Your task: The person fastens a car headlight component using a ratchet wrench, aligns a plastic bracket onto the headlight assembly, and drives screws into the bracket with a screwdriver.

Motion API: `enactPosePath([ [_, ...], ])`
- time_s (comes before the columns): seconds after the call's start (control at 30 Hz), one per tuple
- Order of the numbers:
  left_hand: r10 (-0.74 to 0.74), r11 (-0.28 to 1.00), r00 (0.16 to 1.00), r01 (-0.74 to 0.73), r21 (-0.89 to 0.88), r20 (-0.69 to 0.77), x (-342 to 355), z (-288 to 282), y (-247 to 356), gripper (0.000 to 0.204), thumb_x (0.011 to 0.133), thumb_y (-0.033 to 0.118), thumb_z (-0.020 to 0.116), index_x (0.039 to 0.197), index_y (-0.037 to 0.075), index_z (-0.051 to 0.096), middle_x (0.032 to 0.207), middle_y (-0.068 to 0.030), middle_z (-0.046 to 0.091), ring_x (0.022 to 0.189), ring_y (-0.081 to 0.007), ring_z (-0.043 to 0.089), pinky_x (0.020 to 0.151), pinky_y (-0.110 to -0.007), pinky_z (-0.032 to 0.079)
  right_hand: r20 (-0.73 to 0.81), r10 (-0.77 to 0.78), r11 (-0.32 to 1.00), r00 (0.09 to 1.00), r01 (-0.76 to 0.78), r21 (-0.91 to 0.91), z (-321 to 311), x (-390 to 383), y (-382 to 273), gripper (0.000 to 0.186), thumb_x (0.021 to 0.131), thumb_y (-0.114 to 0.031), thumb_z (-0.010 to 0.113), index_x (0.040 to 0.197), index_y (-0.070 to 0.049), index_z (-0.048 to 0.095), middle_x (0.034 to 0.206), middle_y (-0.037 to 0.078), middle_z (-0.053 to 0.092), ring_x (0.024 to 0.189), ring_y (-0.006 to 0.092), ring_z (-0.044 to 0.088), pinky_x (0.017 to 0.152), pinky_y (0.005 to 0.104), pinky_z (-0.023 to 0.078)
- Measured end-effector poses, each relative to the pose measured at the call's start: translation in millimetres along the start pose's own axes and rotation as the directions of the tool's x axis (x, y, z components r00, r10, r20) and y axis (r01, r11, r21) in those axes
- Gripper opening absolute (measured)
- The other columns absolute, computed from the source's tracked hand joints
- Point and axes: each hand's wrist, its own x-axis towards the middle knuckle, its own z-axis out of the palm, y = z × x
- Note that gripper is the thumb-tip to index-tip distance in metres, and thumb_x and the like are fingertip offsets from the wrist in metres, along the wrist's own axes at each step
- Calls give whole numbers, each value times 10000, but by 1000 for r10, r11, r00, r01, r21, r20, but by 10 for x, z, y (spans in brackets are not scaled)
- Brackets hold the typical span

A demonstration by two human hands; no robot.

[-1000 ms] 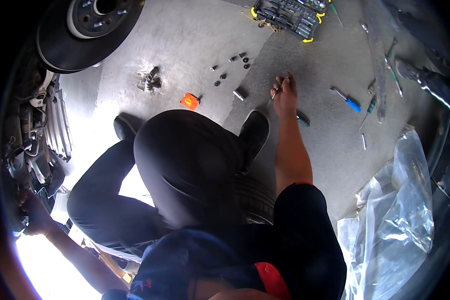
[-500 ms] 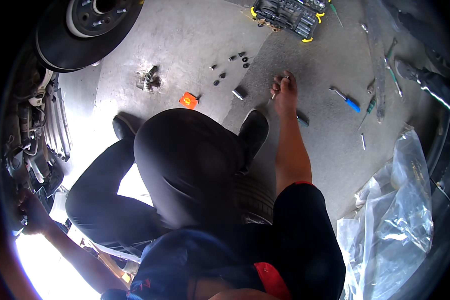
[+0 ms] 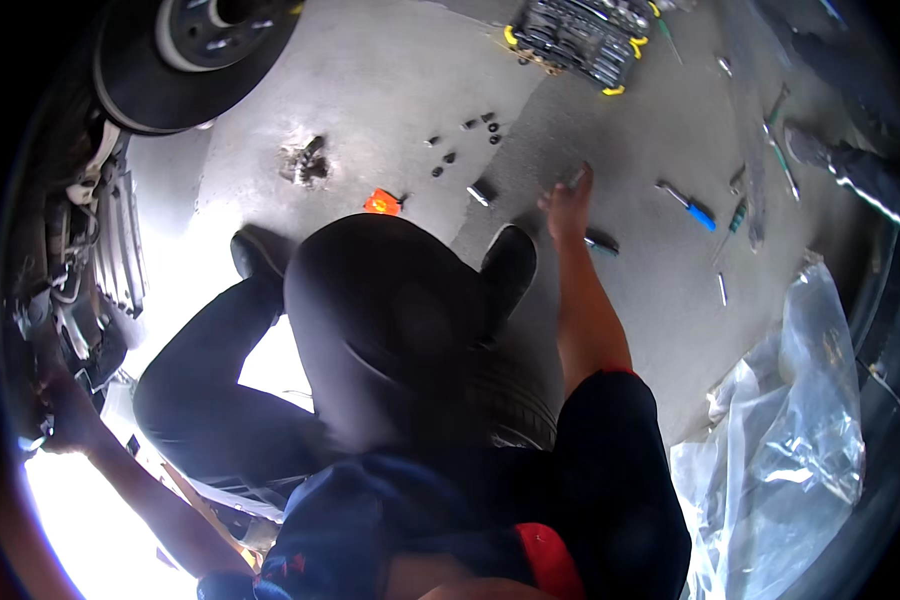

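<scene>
My right hand (image 3: 568, 208) is over the floor beyond my right shoe, its fingers partly curled and blurred. A small pale metallic bit shows at its fingertips; its kind is unclear. Just below the wrist lies a dark and green tool (image 3: 601, 243). A shiny metal cylinder (image 3: 480, 193) lies left of that hand, and several small dark sockets or nuts (image 3: 449, 158) are scattered farther off. Deep in shadow at the far left, my left hand (image 3: 68, 412) reaches to the vehicle's underside parts (image 3: 75, 325). Its fingers are hidden in the dark, near a shiny metal piece (image 3: 36, 440).
A brake disc (image 3: 130, 85) hangs at the upper left. An open socket case (image 3: 575, 45) sits at the far side. To the right lie a blue-handled ratchet (image 3: 700, 213), screwdrivers and clear plastic sheeting (image 3: 795, 410). Another person's shoe (image 3: 808, 147) stands at right. An orange packet (image 3: 382, 202) lies ahead.
My right hand has shifted slightly nearer to me and turned, with a finger now stretched farther forward. My left hand stays by the vehicle. The whole view has shifted slightly.
</scene>
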Motion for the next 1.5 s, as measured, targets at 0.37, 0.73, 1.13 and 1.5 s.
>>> enactPosePath([
  [0.37, -36, 997, 998, 38, 61, -44, -28, 65, -124, 666, 859, 542, 635, 1270, 18, 611, 1182, -156, 646, 939, -270, 580, 850, -407, 459, 593, -111, 560, 798, 543, -626, 1284, -272, -451, 238, 926, -209, 630, 1093, -43, 665, 989, 233, 727, 904, 405, 711, 800, 500, 567],
  [0.73, -8, 992, 992, 23, 122, -127, -57, 27, -39, 694, 862, 563, 626, 1289, 17, 606, 1189, -158, 646, 932, -270, 584, 855, -407, 467, 734, 38, 343, 678, 681, -647, 2093, -602, 436, 315, 888, -152, 680, 1190, -88, 614, 1091, 176, 667, 990, 381, 682, 804, 485, 561],
  [1.13, -11, 1000, 996, 9, -22, -89, -102, -100, -33, 725, 864, 586, 615, 1311, 16, 600, 1195, -160, 646, 925, -269, 588, 861, -406, 475, 525, -195, 891, 828, -74, 447, 1787, -957, -2252, 108, 965, -150, 649, 956, -95, 557, 829, 33, 603, 656, 85, 527, 565, 273, 445],
  [1.5, -55, 983, 998, 52, -177, -8, -197, 134, -363, 612, 862, 534, 712, 1175, 22, 589, 880, -132, 586, 862, -298, 581, 901, -449, 501, 829, -319, 940, 459, 265, 215, 2793, -3347, -2596, 195, 1080, -253, 524, 987, -81, 510, 799, 11, 584, 641, 66, 506, 603, 241, 469],
])
